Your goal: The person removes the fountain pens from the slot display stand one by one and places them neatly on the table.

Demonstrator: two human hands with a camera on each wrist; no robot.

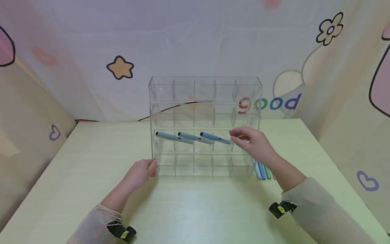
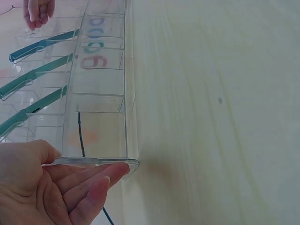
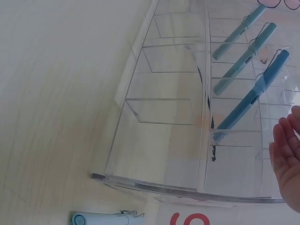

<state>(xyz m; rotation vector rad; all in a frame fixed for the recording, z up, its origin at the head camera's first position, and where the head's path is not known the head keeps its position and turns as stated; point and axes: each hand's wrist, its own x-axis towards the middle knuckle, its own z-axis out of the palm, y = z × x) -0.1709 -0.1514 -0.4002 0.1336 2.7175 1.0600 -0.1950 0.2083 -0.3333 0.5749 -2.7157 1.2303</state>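
A clear compartment rack (image 1: 203, 171) stands on the table. My left hand (image 1: 141, 173) grips the lower edge of its left side wall, thumb on one face and fingers on the other, as the left wrist view shows. Three capped pens lean in neighbouring compartments of one middle tier: a pale teal pen (image 1: 173, 137) at left, a second teal pen (image 1: 195, 138) and a blue pen (image 1: 215, 138). Just right of the blue pen, my right hand (image 1: 255, 142) hovers before the rack with fingers loosely bent. Nothing is between them, and the right wrist view (image 3: 288, 157) shows them apart from the pen.
Several more pens (image 1: 261, 171) in blue and green lie on the table by the rack's right side, partly hidden by my right forearm. One light-blue pen (image 3: 105, 219) shows near the rack's end. A printed cloth (image 1: 195, 44) hangs behind the table (image 1: 195, 210).
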